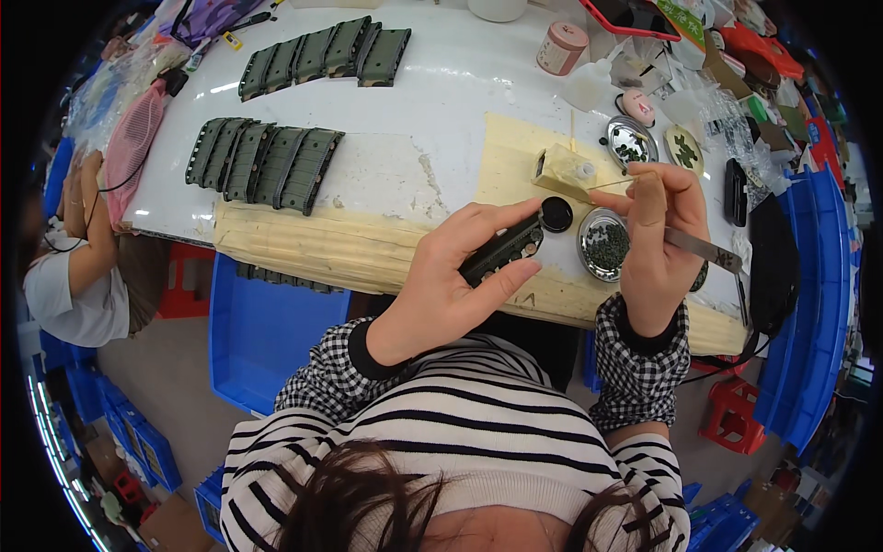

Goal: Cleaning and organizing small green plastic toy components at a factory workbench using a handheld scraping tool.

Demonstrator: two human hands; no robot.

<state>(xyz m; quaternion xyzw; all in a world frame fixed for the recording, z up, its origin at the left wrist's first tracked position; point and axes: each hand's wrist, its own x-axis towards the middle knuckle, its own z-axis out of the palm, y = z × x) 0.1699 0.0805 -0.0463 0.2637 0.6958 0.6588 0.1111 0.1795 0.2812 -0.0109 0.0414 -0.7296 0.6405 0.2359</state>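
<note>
Left: row of dark-green ribbed rectangular pieces [267, 166] on white tabletop [391, 170]. Left hand [446, 271] gripping a dark-green block-shaped part [501, 252] above the table's near edge. Next right, small pale-yellow taped box [563, 171], round silver metal dish [582, 243] of green bits. Right hand [657, 239] pinching thin pale stick [609, 185], flat silver metal tool [705, 248] also in its grasp.
</note>
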